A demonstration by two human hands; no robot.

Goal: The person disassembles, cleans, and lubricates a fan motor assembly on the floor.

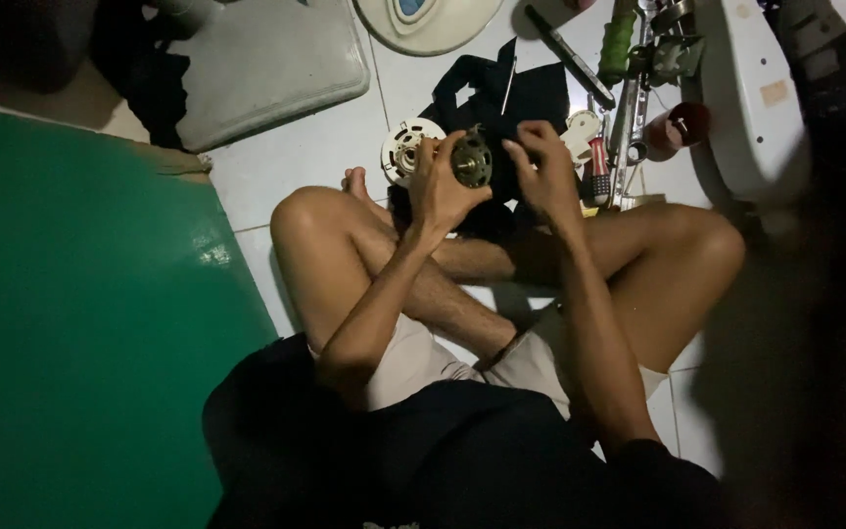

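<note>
- The left hand (440,186) has a closed grip around a small round metal motor part (472,162); the fingers wrap its left side and the thumb lies under it, so the part is held up above the crossed legs.
- The right hand (543,167) is just beside the same part on its right. Its fingers are bent and pinched together near the edge of the part; whether they hold something small or only touch the part, one cannot tell.
- The motor part is brass-coloured and dark, with a short shaft pointing up, and it sits between the two hands, in front of the person's knees.
- Just behind the left hand, a white round plastic housing (405,147) lies on the tiled floor (296,167).
- Under and behind the hands there is a black cloth (526,88) spread on the floor.
- To the right of the right hand stand a screwdriver with a red handle (599,167), a metal wrench (629,127) and a tool with a green handle (618,44).
- Farther right lies a long white fan body (746,108).
- At the left side, well apart from the hands, is a large green surface (70,323), and above it a grey flat lid (266,64).
</note>
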